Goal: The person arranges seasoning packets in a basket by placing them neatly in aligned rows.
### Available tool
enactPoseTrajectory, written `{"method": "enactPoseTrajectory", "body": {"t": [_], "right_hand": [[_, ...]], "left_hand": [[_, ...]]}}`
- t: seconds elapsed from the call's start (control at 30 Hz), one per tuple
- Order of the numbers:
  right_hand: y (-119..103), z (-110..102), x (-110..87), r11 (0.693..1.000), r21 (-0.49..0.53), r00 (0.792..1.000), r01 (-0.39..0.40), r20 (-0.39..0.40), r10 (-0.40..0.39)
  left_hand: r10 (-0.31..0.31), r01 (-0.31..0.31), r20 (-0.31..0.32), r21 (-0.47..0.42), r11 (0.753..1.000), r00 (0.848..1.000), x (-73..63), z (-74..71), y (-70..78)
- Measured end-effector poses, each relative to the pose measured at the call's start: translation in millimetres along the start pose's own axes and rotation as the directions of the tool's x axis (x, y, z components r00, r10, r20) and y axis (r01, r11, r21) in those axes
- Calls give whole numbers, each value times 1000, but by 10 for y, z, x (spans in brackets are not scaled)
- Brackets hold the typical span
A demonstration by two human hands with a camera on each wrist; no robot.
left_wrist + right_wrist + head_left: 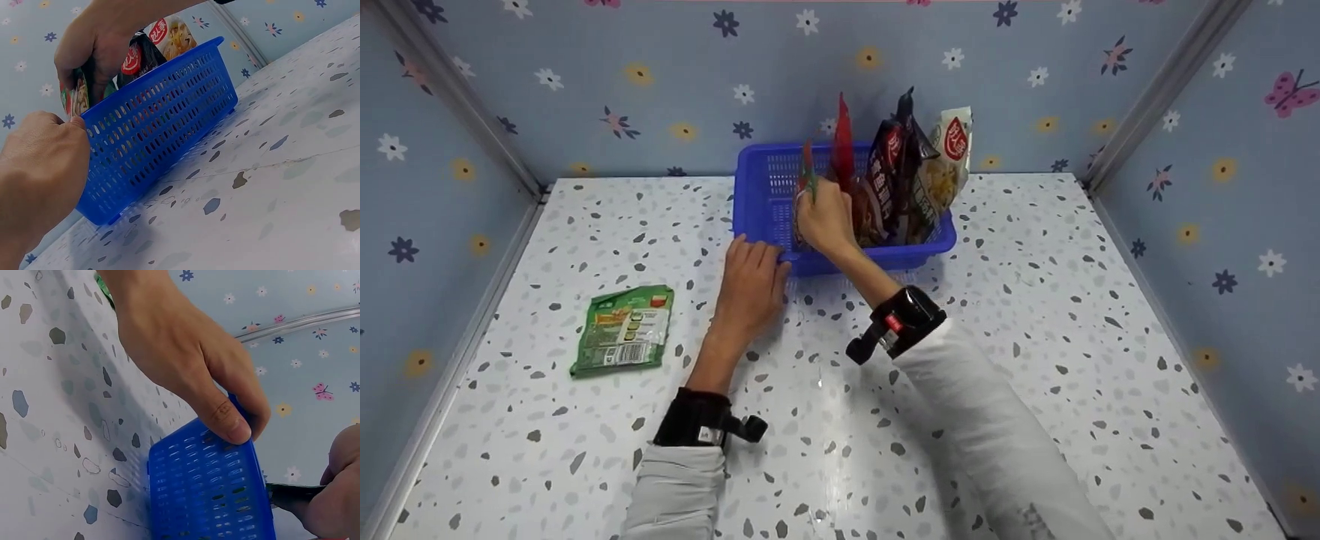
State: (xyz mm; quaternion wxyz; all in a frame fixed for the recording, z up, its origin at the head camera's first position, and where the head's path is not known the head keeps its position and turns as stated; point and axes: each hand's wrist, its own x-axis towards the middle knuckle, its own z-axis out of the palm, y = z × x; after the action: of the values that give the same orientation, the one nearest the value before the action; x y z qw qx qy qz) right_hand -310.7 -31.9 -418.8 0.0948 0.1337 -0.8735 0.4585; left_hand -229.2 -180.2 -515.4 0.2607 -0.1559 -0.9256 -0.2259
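Note:
A blue perforated plastic basket stands against the back wall with several food packets upright in it. My left hand grips its rim near the front left corner, the thumb on the outer wall in the right wrist view. Reaching into the basket, my right hand pinches the top of a green and red food packet, whose lower part is hidden. Right of that hand stand a red packet, dark packets and a white packet.
A green packet lies flat on the speckled tabletop, left of my left hand. Flower-patterned walls enclose the table at the back and both sides.

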Motion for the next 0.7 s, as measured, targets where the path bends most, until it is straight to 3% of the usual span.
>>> {"method": "enactPoseTrajectory", "body": {"t": [0.3, 0.7], "right_hand": [[66, 163, 32, 993, -116, 999, -9, 46, 14], [62, 187, 23, 983, -163, 984, -85, 139, 108]], "left_hand": [[-5, 5, 19, 18, 1000, 1000, 1, 16, 4], [1, -1, 0, 15, 1000, 1000, 1, 17, 1]]}}
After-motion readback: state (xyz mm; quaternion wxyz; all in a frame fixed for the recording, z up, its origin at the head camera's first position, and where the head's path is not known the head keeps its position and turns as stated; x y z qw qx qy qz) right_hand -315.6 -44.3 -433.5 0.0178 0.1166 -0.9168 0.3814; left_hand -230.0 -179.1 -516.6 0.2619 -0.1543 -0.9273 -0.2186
